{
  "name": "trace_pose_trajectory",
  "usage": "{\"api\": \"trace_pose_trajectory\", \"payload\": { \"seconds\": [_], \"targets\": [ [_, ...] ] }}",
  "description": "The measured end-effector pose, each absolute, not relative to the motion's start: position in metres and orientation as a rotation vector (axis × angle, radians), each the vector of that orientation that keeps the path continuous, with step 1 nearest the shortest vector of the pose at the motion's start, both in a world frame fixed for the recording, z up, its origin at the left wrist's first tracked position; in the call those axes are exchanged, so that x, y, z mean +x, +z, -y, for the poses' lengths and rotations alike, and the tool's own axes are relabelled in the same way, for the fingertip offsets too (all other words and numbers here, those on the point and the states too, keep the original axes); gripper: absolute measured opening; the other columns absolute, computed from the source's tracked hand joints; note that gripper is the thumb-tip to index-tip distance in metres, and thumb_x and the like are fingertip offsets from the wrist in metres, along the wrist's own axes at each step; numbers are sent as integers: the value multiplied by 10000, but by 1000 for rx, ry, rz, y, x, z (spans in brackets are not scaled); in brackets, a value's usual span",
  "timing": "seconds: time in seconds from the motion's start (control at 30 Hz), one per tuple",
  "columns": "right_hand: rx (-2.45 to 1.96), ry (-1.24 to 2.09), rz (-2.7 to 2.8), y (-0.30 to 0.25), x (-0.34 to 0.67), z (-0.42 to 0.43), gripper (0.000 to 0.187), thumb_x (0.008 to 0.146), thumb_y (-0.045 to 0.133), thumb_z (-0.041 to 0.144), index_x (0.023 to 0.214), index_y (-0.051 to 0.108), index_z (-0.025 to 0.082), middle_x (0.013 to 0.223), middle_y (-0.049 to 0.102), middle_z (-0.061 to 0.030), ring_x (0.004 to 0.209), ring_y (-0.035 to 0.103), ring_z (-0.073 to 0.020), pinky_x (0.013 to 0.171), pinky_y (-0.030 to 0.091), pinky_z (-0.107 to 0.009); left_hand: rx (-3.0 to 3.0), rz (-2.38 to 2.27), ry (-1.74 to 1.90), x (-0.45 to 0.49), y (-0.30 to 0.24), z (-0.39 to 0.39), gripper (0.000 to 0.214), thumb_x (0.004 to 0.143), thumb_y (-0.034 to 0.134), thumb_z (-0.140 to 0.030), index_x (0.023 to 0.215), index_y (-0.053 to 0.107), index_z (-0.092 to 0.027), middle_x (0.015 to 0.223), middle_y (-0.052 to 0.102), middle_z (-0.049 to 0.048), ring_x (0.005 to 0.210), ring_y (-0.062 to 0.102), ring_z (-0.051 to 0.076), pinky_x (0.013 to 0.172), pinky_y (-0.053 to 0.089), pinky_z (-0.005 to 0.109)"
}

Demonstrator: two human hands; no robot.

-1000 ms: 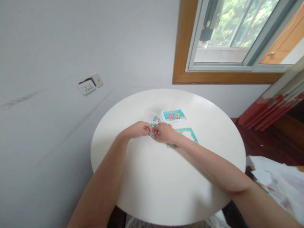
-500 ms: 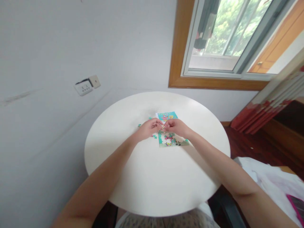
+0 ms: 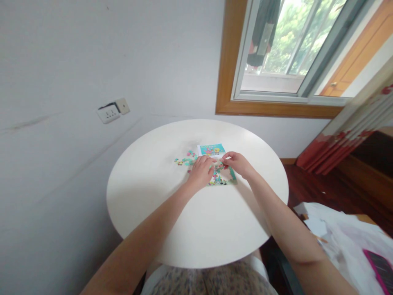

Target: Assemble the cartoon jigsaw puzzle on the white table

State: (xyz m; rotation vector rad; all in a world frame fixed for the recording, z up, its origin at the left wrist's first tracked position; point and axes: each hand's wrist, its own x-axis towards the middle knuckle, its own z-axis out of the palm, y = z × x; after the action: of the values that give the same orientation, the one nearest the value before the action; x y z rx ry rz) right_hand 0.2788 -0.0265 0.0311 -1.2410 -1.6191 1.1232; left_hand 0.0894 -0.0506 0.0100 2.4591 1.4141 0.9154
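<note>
A partly filled jigsaw puzzle (image 3: 233,179) lies on the white table, with gaps among its pieces. My left hand (image 3: 200,171) rests palm down over its left side, fingers stretched out and covering part of it. At the puzzle's upper right, my right hand (image 3: 240,164) is closed in a pinch on a small puzzle piece, mostly hidden by the fingertips. Loose puzzle pieces (image 3: 179,162) lie scattered left of my left hand. Behind the hands is a teal picture card (image 3: 211,149) with cartoon figures.
The round white table (image 3: 159,143) stands near a wall with a socket (image 3: 109,113). A window (image 3: 276,61) is beyond, with a red and white curtain (image 3: 325,147) to its right. White sheeting (image 3: 340,233) and a pink-edged dark object (image 3: 380,266) lie at lower right.
My hands were together at the fingertips above the puzzle. Now they are apart: the left has flattened down onto the puzzle, and the right has shifted to its upper right side.
</note>
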Motion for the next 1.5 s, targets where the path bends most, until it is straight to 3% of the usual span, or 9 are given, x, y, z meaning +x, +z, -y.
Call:
{"api": "trace_pose_trajectory", "payload": {
  "seconds": [0.3, 0.47, 0.83, 1.1, 1.5],
  "targets": [
    [-1257, 989, 1602, 5, 284, 19, 188, 646, 672, 345, 657, 586, 178, 594, 572, 33, 559, 470, -102, 557, 360, -228, 2630, -1344, 838, 79, -12, 51, 386, 897, 492, -136, 1253, 620, -207, 1379, 570, 74, 1311, 457, 237, 1159, 331, 436],
    [-1276, 1017, 1612, 0, 290, 12, 182, 659, 637, 353, 649, 578, 181, 598, 602, 18, 557, 496, -107, 567, 373, -234, 2655, -1324, 814, 80, -20, 47, 376, 902, 520, -187, 1264, 616, -223, 1384, 575, 62, 1310, 477, 240, 1147, 345, 464],
    [-1327, 1032, 1739, 1, 289, 15, 203, 735, 627, 366, 713, 600, 167, 683, 687, -30, 580, 533, -108, 562, 394, -217, 2652, -1294, 873, 73, -16, 40, 236, 886, 594, -223, 1105, 676, -198, 1156, 672, 81, 1108, 580, 240, 1010, 444, 423],
    [-1333, 1018, 1935, 3, 290, 18, 301, 656, 670, 442, 608, 620, 149, 486, 475, 53, 493, 367, -80, 485, 270, -224, 2643, -1259, 878, 74, -12, 42, 161, 825, 620, -128, 935, 704, -210, 1039, 668, 49, 1038, 569, 226, 968, 437, 392],
    [-1413, 846, 2016, -4, 284, 14, 246, 659, 629, 367, 588, 656, 133, 481, 481, 42, 501, 373, -82, 489, 281, -223, 2627, -1216, 800, 76, -9, 47, 172, 835, 600, -142, 960, 699, -207, 992, 656, 56, 1027, 561, 227, 958, 437, 384]
  ]
}}
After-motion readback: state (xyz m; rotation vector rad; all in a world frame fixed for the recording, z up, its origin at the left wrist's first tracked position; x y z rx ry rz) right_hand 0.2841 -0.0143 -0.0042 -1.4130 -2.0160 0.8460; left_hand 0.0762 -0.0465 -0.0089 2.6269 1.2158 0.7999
